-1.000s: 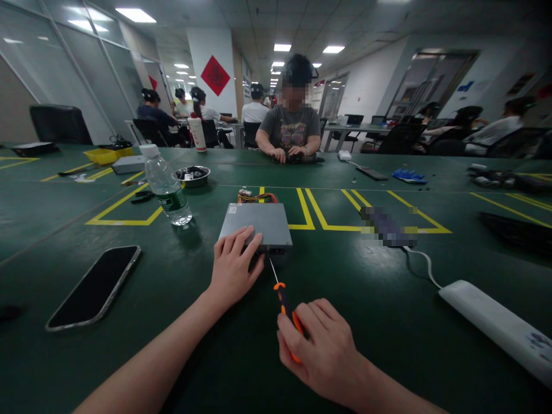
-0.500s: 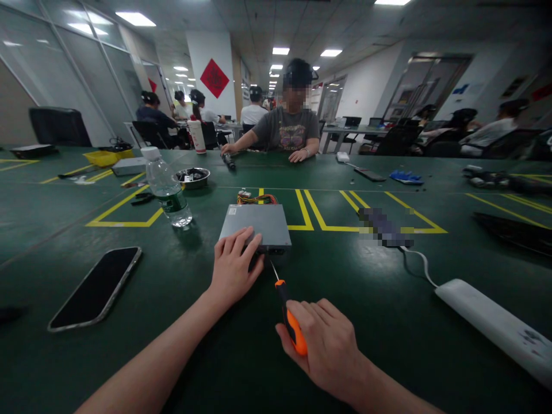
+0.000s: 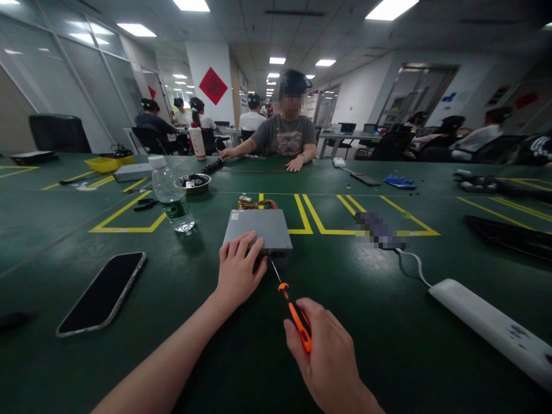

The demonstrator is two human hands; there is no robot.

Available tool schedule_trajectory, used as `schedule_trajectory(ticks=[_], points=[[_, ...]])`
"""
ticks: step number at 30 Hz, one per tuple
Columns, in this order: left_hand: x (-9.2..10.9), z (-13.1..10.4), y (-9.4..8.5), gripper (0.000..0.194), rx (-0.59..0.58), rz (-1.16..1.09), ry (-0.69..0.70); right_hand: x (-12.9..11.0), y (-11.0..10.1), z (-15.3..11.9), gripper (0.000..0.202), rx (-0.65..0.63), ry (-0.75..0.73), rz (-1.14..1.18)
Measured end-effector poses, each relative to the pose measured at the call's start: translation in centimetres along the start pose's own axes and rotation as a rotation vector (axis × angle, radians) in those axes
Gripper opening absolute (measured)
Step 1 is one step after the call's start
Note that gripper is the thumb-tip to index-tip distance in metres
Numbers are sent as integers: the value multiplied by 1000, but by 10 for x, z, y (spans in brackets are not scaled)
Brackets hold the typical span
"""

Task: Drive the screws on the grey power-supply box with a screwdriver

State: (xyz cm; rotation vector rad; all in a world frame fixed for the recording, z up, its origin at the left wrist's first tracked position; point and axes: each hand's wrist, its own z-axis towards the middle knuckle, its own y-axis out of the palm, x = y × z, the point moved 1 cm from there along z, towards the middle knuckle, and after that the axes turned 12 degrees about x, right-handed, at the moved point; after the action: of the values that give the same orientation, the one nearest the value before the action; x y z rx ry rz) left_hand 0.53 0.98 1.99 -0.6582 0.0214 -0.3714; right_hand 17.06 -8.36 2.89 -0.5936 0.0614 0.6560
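A grey metal computer power supply [image 3: 265, 224] lies flat on the green table, with a bundle of coloured wires [image 3: 259, 204] at its far side. My left hand [image 3: 241, 264] holds its near left edge, fingers on the top and the thumb down by the near face. In my right hand [image 3: 330, 351] is an orange and black screwdriver [image 3: 295, 316], pointing forward and up. Its thin shaft reaches the near face of the power supply, close to my left thumb. Whether the tip touches a screw is too small to tell.
To the left are a phone [image 3: 103, 293], a water bottle [image 3: 172, 198] and a metal bowl [image 3: 194, 184] of small parts. A white power strip [image 3: 487, 328] with a cable lies right. Across the table a person [image 3: 284, 135] holds a dark tool [image 3: 213, 166].
The screwdriver handle has turned, and my right hand's fingers have shifted on it. My left hand and the power supply hold their place together. The view has tilted slightly up.
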Motion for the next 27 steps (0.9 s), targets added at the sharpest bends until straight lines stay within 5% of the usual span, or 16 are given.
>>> schedule_trajectory(ticks=[7, 15, 22, 27], points=[[0, 1, -1, 31, -1, -5, -3, -13, 11, -8, 16, 82, -43, -62], [-1, 1, 1, 30, 6, -4, -14, -3, 8, -12, 29, 51, 230, 68], [1, 2, 1, 29, 21, 6, -17, -5, 10, -7, 12, 155, 31, -15], [2, 2, 2, 29, 36, 4, -24, -2, 8, -12, 29, 86, 230, 37]])
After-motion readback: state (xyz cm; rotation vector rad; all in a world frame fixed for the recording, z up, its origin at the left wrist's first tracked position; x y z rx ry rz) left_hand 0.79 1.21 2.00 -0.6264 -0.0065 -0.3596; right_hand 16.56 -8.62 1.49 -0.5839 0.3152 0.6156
